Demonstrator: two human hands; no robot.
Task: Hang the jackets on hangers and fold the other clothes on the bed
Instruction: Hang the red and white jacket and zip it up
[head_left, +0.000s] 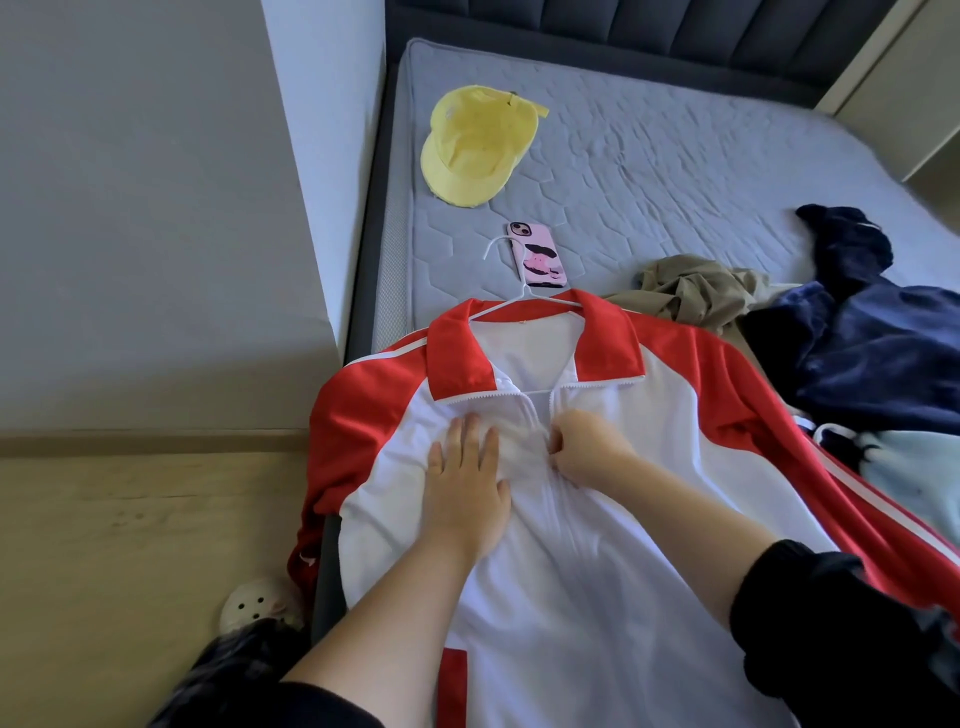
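Now, nearest you, the red-and-white track jacket (597, 571) lies front-up on the mattress (675, 156), already on its white wire hanger (525, 291). Your left hand (467, 483) lies flat with straight fingers, pressing the jacket's chest. Your right hand (587, 447) is curled, pinching at the zip (535, 410). Keep that panel taut and draw straight toward the collar. Beyond the collar lie a pink phone (537, 257), then a yellow cap (475, 143). Right of the jacket, khaki clothes (691, 291) and navy clothes (872, 343) wait.

Mattress (675, 171) lies open past phone (537, 257); clothes (857, 343) crowd right.
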